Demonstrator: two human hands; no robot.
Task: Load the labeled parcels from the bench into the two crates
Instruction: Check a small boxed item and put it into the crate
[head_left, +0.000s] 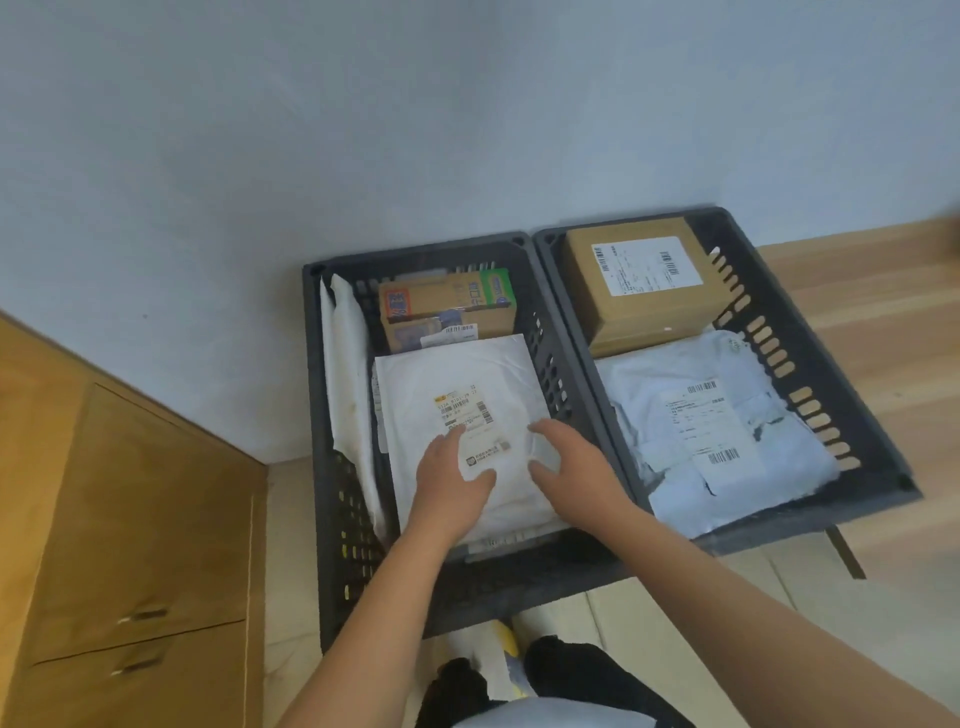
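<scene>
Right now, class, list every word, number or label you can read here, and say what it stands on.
Nothing can be quoted with certainty.
Label on white mailer: barcode, digits, blurred.
Label on brown box: barcodes, print too small.
Label on pale blue mailer: barcodes, too small.
Lettering on printed carton: coloured, blurred.

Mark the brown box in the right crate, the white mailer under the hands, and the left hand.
brown box (644, 280), head view, on its label
white mailer (457, 374), head view, bare upper part
left hand (448, 488), head view, its back
</scene>
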